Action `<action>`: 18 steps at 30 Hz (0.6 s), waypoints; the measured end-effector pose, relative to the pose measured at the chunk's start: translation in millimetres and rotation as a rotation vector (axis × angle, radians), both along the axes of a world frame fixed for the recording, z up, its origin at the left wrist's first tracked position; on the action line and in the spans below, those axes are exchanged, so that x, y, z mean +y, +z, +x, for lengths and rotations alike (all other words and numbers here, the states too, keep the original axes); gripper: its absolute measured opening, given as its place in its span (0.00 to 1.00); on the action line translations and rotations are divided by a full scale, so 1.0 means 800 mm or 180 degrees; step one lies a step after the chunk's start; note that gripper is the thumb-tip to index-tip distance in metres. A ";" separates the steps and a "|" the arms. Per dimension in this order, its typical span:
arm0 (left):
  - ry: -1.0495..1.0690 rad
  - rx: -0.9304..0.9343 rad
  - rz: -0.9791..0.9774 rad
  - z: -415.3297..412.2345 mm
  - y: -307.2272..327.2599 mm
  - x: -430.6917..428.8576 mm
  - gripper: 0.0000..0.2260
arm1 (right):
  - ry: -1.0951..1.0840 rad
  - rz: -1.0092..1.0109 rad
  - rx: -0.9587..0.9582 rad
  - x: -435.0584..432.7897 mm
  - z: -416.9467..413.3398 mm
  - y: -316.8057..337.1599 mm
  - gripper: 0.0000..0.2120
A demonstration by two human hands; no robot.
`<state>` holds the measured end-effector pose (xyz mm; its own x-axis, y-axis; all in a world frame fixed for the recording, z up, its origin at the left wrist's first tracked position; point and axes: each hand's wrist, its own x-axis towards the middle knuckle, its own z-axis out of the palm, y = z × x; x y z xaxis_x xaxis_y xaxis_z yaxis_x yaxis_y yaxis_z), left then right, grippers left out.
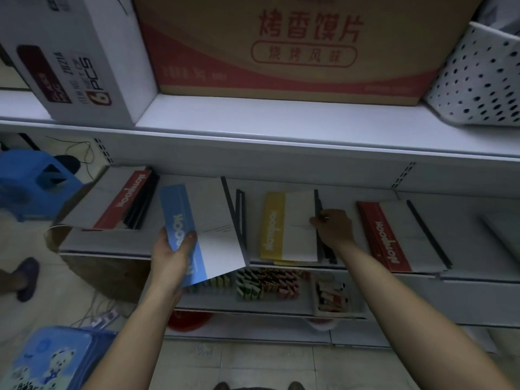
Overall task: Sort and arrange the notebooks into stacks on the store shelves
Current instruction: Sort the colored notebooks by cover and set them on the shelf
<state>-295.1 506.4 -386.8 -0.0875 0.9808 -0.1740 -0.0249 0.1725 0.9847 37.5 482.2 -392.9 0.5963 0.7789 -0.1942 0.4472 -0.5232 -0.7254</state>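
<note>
Blue notebook (197, 229) in left hand (171, 254) grip; right hand (334, 226) on yellow stack (287, 226).

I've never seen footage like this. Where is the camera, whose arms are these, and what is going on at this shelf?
There is no machine here. A person wears one wide-angle camera on the head, so you look down along their own two arms at a store shelf. The left hand grips a blue-banded notebook, held tilted above the shelf. The right hand curls its fingers on the right edge of a yellow-banded notebook that tops a stack. Two more stacks have red bands: the left red stack and the right red stack. On the shelf above stands a big cardboard box. The shelf below holds small colourful items, too blurred to name.
</note>
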 end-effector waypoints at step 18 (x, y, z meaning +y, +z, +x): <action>-0.0747 -0.0582 -0.0398 -0.044 -0.009 0.022 0.13 | 0.0974 0.0739 0.0839 -0.006 -0.192 0.011 0.14</action>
<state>-330.2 523.9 -393.9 0.1824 0.9406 -0.2865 -0.1446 0.3139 0.9384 -116.0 477.5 -384.4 0.2859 0.9522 -0.1079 0.3404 -0.2062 -0.9174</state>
